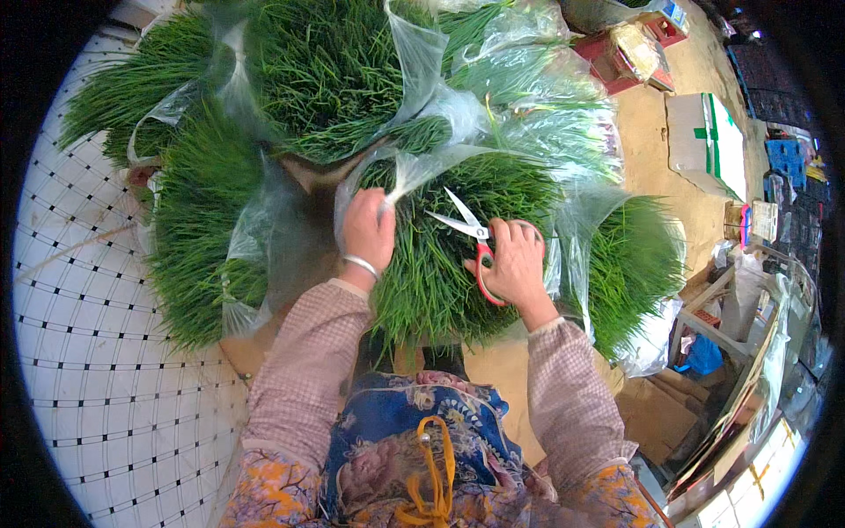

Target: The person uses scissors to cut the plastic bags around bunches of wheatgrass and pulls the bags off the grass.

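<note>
My left hand [368, 231] is closed on the gathered edge of a clear plastic bag [407, 176], which it pulls up into a twist. My right hand [515, 264] grips a pair of scissors [480, 233] with red handles. The scissor blades stand apart and point toward the left hand. Both hands are over a large bundle of long green leaves [440, 290], like chives, partly inside the plastic. More such bundles lie close around, one on the left [198, 238] and one on the right [629, 264]. Another bundle [326, 70] lies beyond my hands.
Bagged greens [546, 97] fill the far right of the pile. A white foam box [695, 145] with green tape stands on the tan floor to the right, beyond a clutter of cardboard [660, 418] and plastic. White tiles with black dots [114, 352] cover the left side.
</note>
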A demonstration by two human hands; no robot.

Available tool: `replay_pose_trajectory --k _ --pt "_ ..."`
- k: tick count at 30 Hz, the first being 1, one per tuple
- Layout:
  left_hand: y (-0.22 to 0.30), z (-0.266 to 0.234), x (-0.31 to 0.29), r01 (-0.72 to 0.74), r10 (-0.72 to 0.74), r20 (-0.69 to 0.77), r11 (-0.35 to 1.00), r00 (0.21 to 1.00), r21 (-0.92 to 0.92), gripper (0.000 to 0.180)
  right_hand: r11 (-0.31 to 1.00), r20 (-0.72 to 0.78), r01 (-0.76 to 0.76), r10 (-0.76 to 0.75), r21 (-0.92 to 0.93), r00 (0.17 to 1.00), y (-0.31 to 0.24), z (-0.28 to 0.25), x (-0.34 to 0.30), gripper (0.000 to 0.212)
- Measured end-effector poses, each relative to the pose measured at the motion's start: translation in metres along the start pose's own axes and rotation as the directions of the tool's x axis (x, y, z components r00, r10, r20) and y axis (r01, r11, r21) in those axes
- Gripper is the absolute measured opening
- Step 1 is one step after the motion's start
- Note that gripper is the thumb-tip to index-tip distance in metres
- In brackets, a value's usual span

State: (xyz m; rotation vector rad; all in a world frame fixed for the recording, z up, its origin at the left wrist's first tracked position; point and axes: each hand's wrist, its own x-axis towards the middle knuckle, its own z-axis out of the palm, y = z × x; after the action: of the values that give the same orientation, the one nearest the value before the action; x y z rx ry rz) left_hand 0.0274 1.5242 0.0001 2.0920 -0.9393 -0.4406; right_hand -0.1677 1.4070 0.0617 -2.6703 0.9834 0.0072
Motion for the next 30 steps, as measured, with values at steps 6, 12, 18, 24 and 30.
replay_pose_trajectory --k 6,12,18,24,30 --pt "0.0 -0.017 0.033 0.076 -0.08 -0.026 0.989 0.996 -0.124 0.025 0.983 0.076 -0.069 0.057 0.171 0.996 0.0 0.015 0.021 0.037" --pt "-0.008 -0.012 0.075 -0.279 0.241 0.248 0.951 0.938 0.131 0.033 0.997 0.173 -0.052 0.041 0.055 0.984 0.008 -0.005 0.014 0.041" --pt "-0.006 -0.005 0.107 -0.25 0.178 0.491 0.964 0.853 0.084 0.02 0.988 0.123 0.122 -0.111 -0.091 0.986 0.002 -0.01 0.04 0.05" --pt "-0.025 -0.003 0.129 0.004 0.08 0.577 0.99 0.813 -0.142 0.027 0.987 0.114 0.114 -0.101 -0.112 0.988 -0.017 0.002 0.068 0.059" --pt "-0.047 -0.005 0.125 0.305 -0.107 0.637 0.929 0.763 -0.209 0.023 0.982 0.094 0.182 -0.177 -0.057 0.98 -0.009 0.018 0.071 0.044"
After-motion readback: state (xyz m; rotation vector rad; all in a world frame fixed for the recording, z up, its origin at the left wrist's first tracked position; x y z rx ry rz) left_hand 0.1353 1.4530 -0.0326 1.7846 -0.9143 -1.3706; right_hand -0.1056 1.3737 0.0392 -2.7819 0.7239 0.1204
